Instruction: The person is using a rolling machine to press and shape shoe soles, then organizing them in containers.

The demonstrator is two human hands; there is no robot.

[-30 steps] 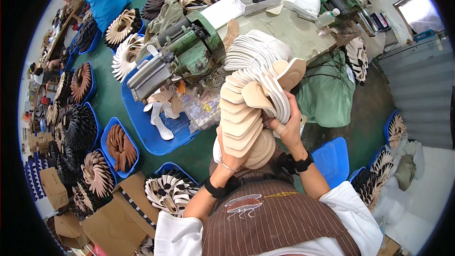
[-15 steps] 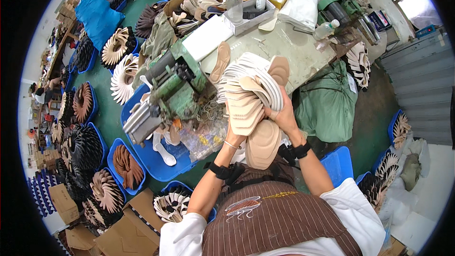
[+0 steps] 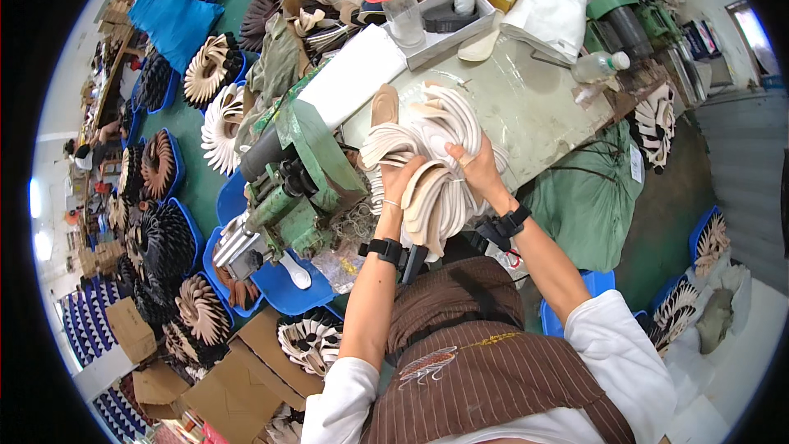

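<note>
A thick fanned bundle of cream and beige insoles (image 3: 436,201) is held up in front of my apron, over the near edge of the worktable (image 3: 526,107). My left hand (image 3: 399,184) grips its left side, fingers closed around the layers. On the right, my right hand (image 3: 480,169) clasps the bundle with the thumb on top. White edges of the insoles face upward, and some of the fingers are hidden among them. Beyond the bundle a tan insole (image 3: 384,105) shows on the table.
A green machine (image 3: 300,189) stands left of my hands, with a second green machine (image 3: 629,20) at the back right. The table bears a red-capped bottle (image 3: 403,16), a grey tray (image 3: 448,41) and a clear bottle (image 3: 598,67). Blue bins of insoles (image 3: 218,136) line the left floor.
The bundle has been turned, so its white layered edges show where beige faces were. My left hand has risen along its side, and the view has shifted slightly.
</note>
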